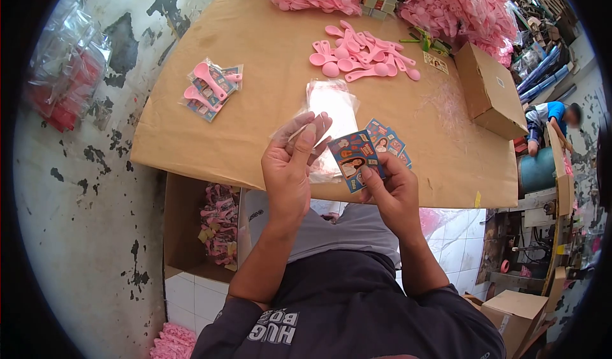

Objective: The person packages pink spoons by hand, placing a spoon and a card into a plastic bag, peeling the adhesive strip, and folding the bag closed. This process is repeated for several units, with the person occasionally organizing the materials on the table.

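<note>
My left hand (pixel 288 174) pinches a clear plastic bag (pixel 294 128) between thumb and fingers. In my right hand (pixel 396 190) is a blue printed card (pixel 352 157), held by its right edge close to the bag but outside it. More blue cards (pixel 386 140) lie fanned just beyond my right fingers. Between the hands, a stack of clear plastic bags (pixel 333 104) rests on the table. Farther off is a loose pile of pink measuring spoons (pixel 366 52). To the left, several clear packets (pixel 212 86) with pink spoons and blue cards overlap one another.
The brown-covered table (pixel 255 47) also bears large bags of pink spoons (pixel 456 5) at the back and a cardboard box (pixel 489 91) at right. Below its left side, an open carton (pixel 182 231) holds packed spoons. A person (pixel 553 114) sits at far right.
</note>
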A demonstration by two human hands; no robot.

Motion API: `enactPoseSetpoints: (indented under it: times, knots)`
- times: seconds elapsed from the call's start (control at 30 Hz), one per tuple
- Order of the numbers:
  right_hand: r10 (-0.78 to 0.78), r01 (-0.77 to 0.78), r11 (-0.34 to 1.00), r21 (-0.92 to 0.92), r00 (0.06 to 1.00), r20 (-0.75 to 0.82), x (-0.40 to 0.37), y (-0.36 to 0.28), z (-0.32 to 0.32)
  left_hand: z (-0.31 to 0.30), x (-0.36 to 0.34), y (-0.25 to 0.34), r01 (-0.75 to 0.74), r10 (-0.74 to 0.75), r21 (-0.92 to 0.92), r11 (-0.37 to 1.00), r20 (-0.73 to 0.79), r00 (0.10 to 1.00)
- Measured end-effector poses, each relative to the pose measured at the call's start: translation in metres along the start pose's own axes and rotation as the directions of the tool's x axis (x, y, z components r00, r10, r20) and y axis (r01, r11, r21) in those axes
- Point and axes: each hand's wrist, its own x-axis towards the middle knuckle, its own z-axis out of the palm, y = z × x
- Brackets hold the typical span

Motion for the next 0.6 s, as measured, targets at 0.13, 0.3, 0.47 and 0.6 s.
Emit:
enactPoseSetpoints:
  times: [0.13, 0.3, 0.47, 0.6]
  knots:
    - [0.029, -0.029, 0.998, 0.057, 1.000, -0.007, 0.001, 0.000, -0.001, 0.009, -0.003, 0.001, 0.002, -0.003, 0.061, 0.998, 0.004, 1.000]
    - [0.087, -0.087, 0.988, 0.126, 0.996, 0.010, 0.005, 0.001, -0.001, 0.009, -0.007, -0.001, 0.064, -0.063, -0.014, 0.998, 0.060, 0.996]
    - [0.104, -0.111, 0.993, 0.036, 0.983, 0.149, 0.004, 0.002, -0.001, 0.002, -0.006, -0.001, 0.134, -0.137, 0.030, 0.991, 0.133, 0.982]
    - [0.162, -0.167, 0.986, 0.010, 0.966, 0.202, 0.008, -0.001, -0.009, -0.003, -0.008, -0.006, 0.177, -0.183, 0.053, 0.983, 0.143, 0.973]
